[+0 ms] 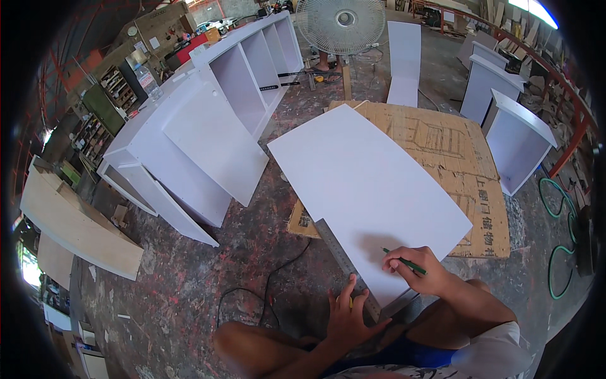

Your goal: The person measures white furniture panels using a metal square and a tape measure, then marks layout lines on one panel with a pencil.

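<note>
A large white panel (372, 170) lies in front of me, its far part over a flattened cardboard sheet. Along its left edge runs a grey metal ruler (338, 250) with graduation marks. My left hand (348, 319) grips the ruler near its close end, fingers on one side and thumb toward the panel's near corner. Something small and yellow shows between those fingers, too hidden to name. My right hand (418, 270) is closed on a green pencil (413, 266), held above the panel's near part, with a shadow beneath. Whether the pencil touches the surface I cannot tell.
Printed cardboard (470, 142) lies under the panel. White cabinet parts (183, 132) stand at the left, a plastic bottle (148, 83) on top. A fan (344, 22) stands ahead, with a person's feet (328, 63) behind. A black cord (268, 278) and green hose (555, 252) cross the floor.
</note>
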`<state>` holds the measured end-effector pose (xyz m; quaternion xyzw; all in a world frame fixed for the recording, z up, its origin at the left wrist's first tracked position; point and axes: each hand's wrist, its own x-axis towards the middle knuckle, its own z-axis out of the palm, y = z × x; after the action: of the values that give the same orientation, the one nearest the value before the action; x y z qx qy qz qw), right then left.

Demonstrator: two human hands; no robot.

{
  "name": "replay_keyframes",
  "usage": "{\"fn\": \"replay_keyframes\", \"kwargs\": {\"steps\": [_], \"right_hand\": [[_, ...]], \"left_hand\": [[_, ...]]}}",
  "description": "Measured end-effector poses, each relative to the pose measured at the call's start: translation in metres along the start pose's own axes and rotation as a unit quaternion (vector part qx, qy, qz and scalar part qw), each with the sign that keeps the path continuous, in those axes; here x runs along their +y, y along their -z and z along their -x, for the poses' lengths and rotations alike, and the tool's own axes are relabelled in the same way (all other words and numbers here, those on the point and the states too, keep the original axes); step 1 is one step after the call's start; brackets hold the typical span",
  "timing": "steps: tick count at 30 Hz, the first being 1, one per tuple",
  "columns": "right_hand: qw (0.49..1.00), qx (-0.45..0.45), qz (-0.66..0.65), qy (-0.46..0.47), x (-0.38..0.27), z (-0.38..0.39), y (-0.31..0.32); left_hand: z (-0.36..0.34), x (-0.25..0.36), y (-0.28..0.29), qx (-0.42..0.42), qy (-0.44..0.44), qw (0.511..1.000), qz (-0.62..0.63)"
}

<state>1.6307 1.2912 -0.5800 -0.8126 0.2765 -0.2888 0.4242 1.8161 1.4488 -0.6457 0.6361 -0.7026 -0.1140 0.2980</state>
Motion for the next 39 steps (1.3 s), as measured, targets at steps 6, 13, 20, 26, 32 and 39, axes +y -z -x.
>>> {"fn": "replay_keyframes", "kwargs": {"steps": [6,13,20,26,32,39], "right_hand": [[1.0,-0.012,0.012,-0.001,0.002,0.0,-0.001],[0.99,-0.104,0.083,0.052,0.0,0.0,0.008],[0.959,-0.22,0.149,0.095,-0.001,0.008,0.013],[0.934,-0.278,0.194,0.109,-0.008,0.012,0.016],[0.916,-0.311,0.22,0.125,-0.015,0.011,0.015],[0.912,-0.304,0.236,0.139,-0.009,0.016,0.011]], "left_hand": [[0.001,-0.001,-0.001,0.003,0.005,1.0,0.012],[0.001,-0.002,-0.001,0.0,0.007,1.0,0.012],[0.0,0.0,0.002,-0.003,0.001,1.0,0.006],[0.001,-0.002,-0.001,0.013,0.009,1.0,0.018],[0.0,-0.003,-0.002,0.014,0.011,1.0,0.019],[0.0,-0.001,0.0,0.012,0.004,1.0,0.014]]}}
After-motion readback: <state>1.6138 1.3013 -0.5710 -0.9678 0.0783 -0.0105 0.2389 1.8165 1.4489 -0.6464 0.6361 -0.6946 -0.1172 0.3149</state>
